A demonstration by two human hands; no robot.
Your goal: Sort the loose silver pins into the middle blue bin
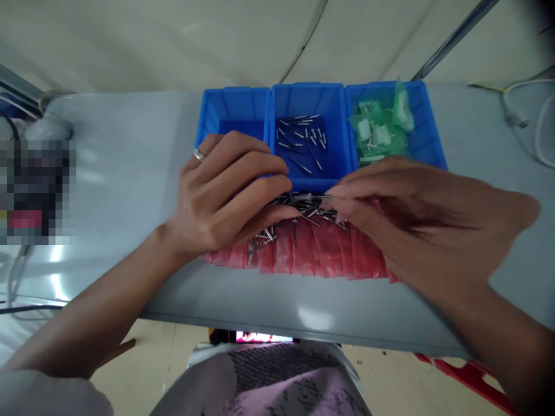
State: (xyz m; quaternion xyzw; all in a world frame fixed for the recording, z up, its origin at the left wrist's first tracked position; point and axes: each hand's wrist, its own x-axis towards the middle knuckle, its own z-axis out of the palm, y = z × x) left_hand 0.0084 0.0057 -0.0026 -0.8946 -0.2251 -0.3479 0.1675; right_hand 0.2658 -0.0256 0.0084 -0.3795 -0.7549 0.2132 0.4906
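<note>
My left hand (229, 196), with a ring on one finger, curves over the left part of a pile of thin metal pins that look like blind rivets (342, 221). Its thumb and forefinger stand apart, with metal pins showing in the gap; its palm is hidden. From the right, my right hand (416, 214) pinches one slim metal rivet (310, 197) between thumb and fingertips, and its head end points left. Beneath the pile lies a row of overlapping red plastic bags (306, 251). Some rivets rest on top of the bags.
Three blue bins stand behind my hands: the left bin (236, 107), the middle bin (310, 95) with several loose rivets, and the right bin (427, 133) with green plastic bags (381, 136) and white pieces. White cables (515, 118) lie at the right of the grey table (130, 144).
</note>
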